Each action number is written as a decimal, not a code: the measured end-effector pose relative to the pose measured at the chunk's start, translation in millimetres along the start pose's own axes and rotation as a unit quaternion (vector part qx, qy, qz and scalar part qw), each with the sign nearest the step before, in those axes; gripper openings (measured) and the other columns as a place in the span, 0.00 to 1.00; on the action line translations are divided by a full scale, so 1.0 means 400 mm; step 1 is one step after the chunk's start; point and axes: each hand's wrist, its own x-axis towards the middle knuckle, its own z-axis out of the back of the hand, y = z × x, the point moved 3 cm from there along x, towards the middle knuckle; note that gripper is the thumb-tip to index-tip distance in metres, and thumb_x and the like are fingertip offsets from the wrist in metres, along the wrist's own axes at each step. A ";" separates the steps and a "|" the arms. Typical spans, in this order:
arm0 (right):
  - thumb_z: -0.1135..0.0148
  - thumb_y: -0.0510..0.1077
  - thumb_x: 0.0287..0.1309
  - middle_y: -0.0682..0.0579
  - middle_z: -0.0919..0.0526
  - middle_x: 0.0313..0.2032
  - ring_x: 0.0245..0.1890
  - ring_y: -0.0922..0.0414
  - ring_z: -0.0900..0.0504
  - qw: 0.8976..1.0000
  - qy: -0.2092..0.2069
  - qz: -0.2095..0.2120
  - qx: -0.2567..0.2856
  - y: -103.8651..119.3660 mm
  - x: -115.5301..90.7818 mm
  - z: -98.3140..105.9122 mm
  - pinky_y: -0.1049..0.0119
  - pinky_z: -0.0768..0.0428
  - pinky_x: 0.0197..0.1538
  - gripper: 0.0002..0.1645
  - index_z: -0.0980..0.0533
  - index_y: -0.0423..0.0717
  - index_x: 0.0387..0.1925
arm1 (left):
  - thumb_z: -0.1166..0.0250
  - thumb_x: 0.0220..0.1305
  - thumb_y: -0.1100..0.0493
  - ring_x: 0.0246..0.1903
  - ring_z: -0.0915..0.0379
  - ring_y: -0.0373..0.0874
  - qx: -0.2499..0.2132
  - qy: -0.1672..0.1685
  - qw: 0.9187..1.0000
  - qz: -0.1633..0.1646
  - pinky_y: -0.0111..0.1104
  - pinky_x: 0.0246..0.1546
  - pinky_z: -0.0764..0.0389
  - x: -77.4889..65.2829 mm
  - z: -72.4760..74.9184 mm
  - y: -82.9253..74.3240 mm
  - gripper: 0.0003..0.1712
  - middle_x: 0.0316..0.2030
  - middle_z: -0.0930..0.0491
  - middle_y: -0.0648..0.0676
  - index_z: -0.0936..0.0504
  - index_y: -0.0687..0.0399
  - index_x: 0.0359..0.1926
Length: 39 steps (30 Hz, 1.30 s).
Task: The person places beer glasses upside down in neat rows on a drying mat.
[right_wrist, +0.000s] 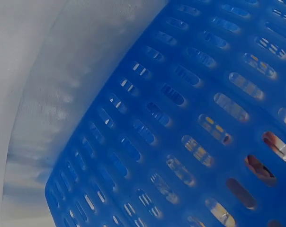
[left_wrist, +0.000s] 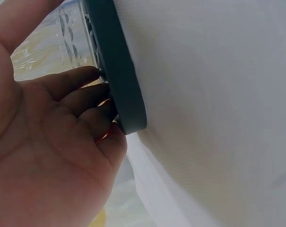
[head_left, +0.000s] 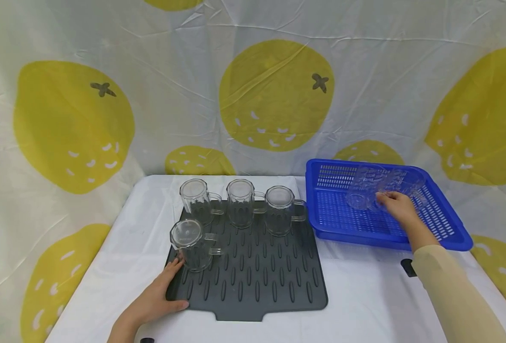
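Upside-down clear glass mugs stand on a dark grey drying mat: a back-left mug (head_left: 195,202), a middle mug (head_left: 240,204), a right mug (head_left: 278,211) and a front-left mug (head_left: 195,245). My left hand (head_left: 156,290) rests at the left edge of the drying mat (head_left: 253,300), fingers spread and fingertips close to the front-left mug. In the left wrist view those fingertips (left_wrist: 93,73) touch the mat's rim. Inside the blue basket (head_left: 330,228), my right hand (head_left: 399,208) pinches a glass mug (head_left: 375,200); the basket wall hides most of this grip in the right wrist view.
More clear glass (head_left: 360,188) lies in the basket, its outlines overlapping. The basket stands right of the mat on a white cloth (head_left: 356,295). A lemon-print curtain (head_left: 274,95) hangs behind. A small black object (head_left: 408,267) shows beside the right sleeve.
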 end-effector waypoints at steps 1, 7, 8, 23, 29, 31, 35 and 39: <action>0.65 0.62 0.74 0.22 0.40 0.64 0.65 0.26 0.43 1.000 -0.001 0.004 0.004 -0.001 0.001 -0.001 0.32 0.41 0.62 0.45 0.44 0.22 0.67 | 0.22 0.47 0.48 0.71 0.66 0.70 0.000 0.000 1.000 -0.001 0.65 0.64 0.51 0.000 0.000 0.000 0.61 0.74 0.55 0.68 0.47 0.62 0.75; 0.66 0.61 0.75 0.22 0.36 0.61 0.64 0.29 0.40 0.999 -0.004 0.015 0.034 -0.007 0.004 -0.006 0.34 0.41 0.63 0.43 0.40 0.22 0.63 | 0.21 0.47 0.48 0.71 0.67 0.70 -0.002 -0.001 1.000 0.006 0.65 0.64 0.52 0.002 -0.001 0.005 0.62 0.74 0.56 0.68 0.47 0.62 0.75; 0.67 0.61 0.75 0.23 0.37 0.61 0.64 0.29 0.40 0.999 -0.002 0.015 0.038 -0.007 0.004 -0.006 0.35 0.41 0.63 0.43 0.40 0.22 0.63 | 0.21 0.47 0.48 0.71 0.67 0.70 -0.003 -0.001 1.000 0.009 0.65 0.64 0.52 0.002 -0.001 0.007 0.62 0.74 0.56 0.67 0.47 0.62 0.75; 0.68 0.51 0.77 0.67 0.24 0.31 0.46 0.52 0.26 0.996 0.006 0.038 0.086 -0.004 -0.002 0.002 0.40 0.37 0.63 0.30 0.32 0.25 0.51 | 0.21 0.46 0.49 0.71 0.66 0.70 0.001 -0.006 1.000 -0.001 0.65 0.64 0.51 0.001 -0.001 0.006 0.62 0.74 0.55 0.68 0.46 0.63 0.75; 0.69 0.51 0.78 0.70 0.24 0.30 0.41 0.63 0.28 0.995 0.002 0.043 0.095 -0.002 -0.004 0.007 0.42 0.37 0.60 0.29 0.30 0.30 0.49 | 0.21 0.46 0.47 0.71 0.65 0.69 0.000 -0.008 1.000 0.004 0.64 0.64 0.51 0.003 -0.002 0.007 0.62 0.74 0.55 0.68 0.46 0.62 0.75; 0.68 0.52 0.78 0.71 0.24 0.30 0.41 0.65 0.28 0.994 0.000 0.049 0.100 0.000 -0.004 0.008 0.42 0.38 0.61 0.29 0.30 0.30 0.49 | 0.21 0.46 0.48 0.71 0.66 0.70 -0.003 -0.005 1.000 0.006 0.65 0.64 0.52 0.004 -0.003 0.008 0.62 0.74 0.55 0.68 0.46 0.62 0.75; 0.67 0.51 0.78 0.73 0.23 0.29 0.36 0.72 0.27 0.991 -0.004 0.062 0.117 0.005 -0.006 0.012 0.38 0.43 0.65 0.27 0.29 0.33 0.47 | 0.21 0.46 0.48 0.71 0.66 0.70 -0.004 -0.002 1.000 0.010 0.65 0.64 0.52 0.003 -0.002 0.007 0.62 0.74 0.55 0.68 0.46 0.63 0.74; 0.65 0.50 0.78 0.73 0.22 0.29 0.34 0.76 0.24 0.987 -0.003 0.074 0.145 0.006 -0.006 0.013 0.37 0.48 0.67 0.23 0.27 0.40 0.43 | 0.21 0.45 0.47 0.72 0.66 0.69 -0.006 -0.003 1.000 0.019 0.65 0.64 0.52 0.004 -0.003 0.008 0.62 0.74 0.55 0.67 0.46 0.62 0.75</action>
